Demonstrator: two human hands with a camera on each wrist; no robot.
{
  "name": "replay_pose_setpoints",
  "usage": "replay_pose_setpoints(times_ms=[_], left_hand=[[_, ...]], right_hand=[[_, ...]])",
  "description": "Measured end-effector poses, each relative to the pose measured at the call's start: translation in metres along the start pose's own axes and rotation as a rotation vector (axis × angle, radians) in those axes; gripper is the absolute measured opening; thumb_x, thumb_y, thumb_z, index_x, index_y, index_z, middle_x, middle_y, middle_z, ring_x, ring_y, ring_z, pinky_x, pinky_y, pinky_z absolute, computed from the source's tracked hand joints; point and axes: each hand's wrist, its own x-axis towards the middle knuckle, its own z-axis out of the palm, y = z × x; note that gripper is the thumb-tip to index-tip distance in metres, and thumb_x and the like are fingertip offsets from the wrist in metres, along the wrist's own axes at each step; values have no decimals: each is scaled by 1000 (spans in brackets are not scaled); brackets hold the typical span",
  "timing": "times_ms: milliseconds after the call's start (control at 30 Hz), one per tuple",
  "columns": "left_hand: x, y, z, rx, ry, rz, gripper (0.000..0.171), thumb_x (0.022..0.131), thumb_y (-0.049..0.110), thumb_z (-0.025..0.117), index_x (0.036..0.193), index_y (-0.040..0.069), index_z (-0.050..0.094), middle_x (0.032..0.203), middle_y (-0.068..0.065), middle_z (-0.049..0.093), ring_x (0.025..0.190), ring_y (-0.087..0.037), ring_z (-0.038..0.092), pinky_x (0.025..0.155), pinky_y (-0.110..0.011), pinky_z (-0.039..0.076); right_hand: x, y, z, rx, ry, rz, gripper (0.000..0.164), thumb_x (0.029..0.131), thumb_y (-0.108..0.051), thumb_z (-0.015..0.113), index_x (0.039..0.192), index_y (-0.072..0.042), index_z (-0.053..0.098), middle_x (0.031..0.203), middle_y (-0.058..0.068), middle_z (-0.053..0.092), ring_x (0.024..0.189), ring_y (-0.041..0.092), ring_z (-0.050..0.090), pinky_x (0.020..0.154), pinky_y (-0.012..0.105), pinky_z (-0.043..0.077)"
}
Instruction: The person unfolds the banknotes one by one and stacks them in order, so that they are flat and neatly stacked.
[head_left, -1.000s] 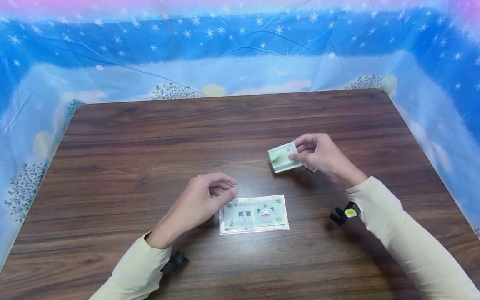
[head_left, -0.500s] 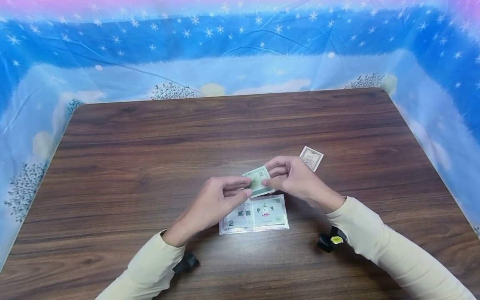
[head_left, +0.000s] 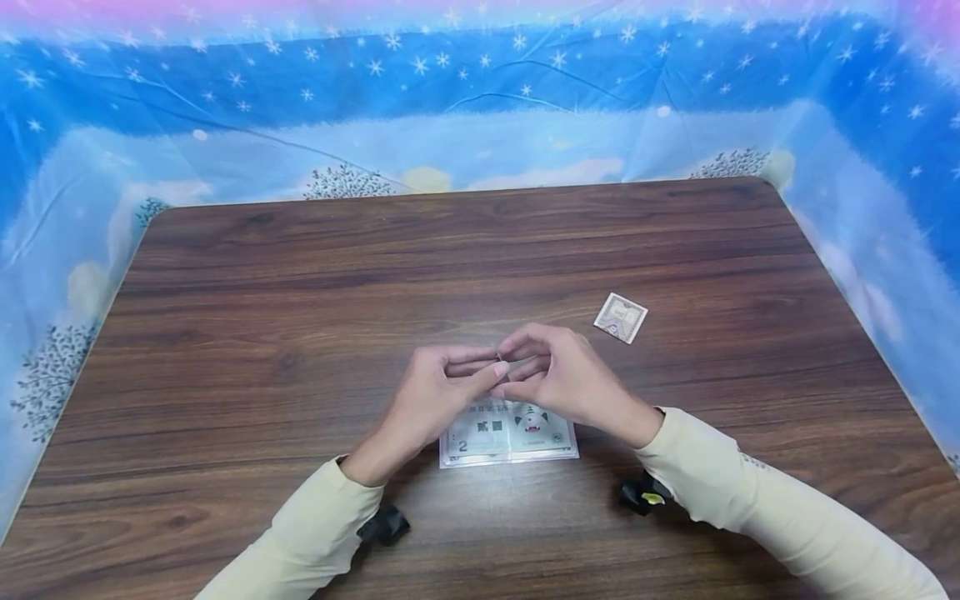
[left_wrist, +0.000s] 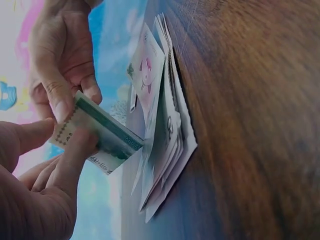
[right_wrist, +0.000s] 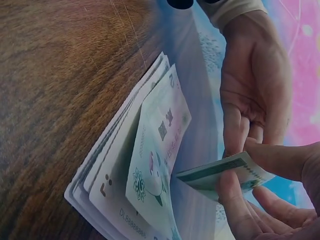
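A small folded green banknote is held between both hands, edge-on in the head view and mostly hidden by fingers there. My left hand pinches one end, its forefinger lying across the note's face in the left wrist view. From the other side my right hand pinches it between thumb and fingers. Just below lies a pile of creased banknotes, the top one printed with a 2 and a cartoon creature. In the right wrist view that top banknote bows up from the pile.
A folded brownish banknote lies on the wooden table, beyond and right of the right hand. Black wrist cameras hang under both sleeves. A blue snowflake-patterned cloth rises behind the table and along its sides.
My right hand has brought the folded green banknote left and nearer, from beside the brownish one to my left hand. The note now stands edge-on between both hands; the brownish one is uncovered.
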Motion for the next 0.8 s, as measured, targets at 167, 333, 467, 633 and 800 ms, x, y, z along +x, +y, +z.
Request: replay_pose_setpoints(times_ms=[167, 333, 467, 633, 800], left_hand=[[1, -2, -2, -12, 29, -2, 33, 90, 12, 78, 120, -1, 72, 109, -15, 75, 99, -24, 74, 79, -31, 60], [1, -3, -4, -12, 41, 21, 32, 88, 12, 80, 116, -2, 73, 107, -16, 75, 98, -26, 74, 78, -31, 60], [2, -2, -4, -1, 54, 20, 31, 89, 12, 80, 116, -2, 73, 107, -17, 75, 98, -26, 74, 78, -30, 60], [1, -1, -4, -13, 35, 9, 31, 91, 9, 77, 119, -4, 71, 109, -19, 74, 100, -28, 73, 80, -32, 60], [1, 0, -5, -11, 12, -9, 33, 92, 7, 75, 122, -4, 69, 111, -19, 73, 101, -28, 73, 82, -32, 59]], right_hand=[[0, -1, 2, 14, 1, 9, 43, 75, 1, 88, 112, 0, 66, 112, 15, 71, 87, 22, 75, 70, 30, 61], [-1, -4, 3, 17, 3, 8, 42, 75, 0, 88, 111, 1, 65, 106, 15, 72, 88, 23, 75, 70, 29, 61], [-1, -4, 4, 25, 9, 11, 43, 75, 0, 89, 111, 0, 65, 109, 14, 72, 88, 23, 75, 70, 30, 61], [-2, -3, 4, 38, 13, 7, 44, 75, 0, 88, 112, 0, 65, 112, 14, 71, 90, 23, 75, 70, 31, 61], [-3, -4, 3, 60, 13, 7, 45, 75, 1, 88, 113, 3, 64, 115, 16, 69, 92, 25, 75, 73, 30, 61]])
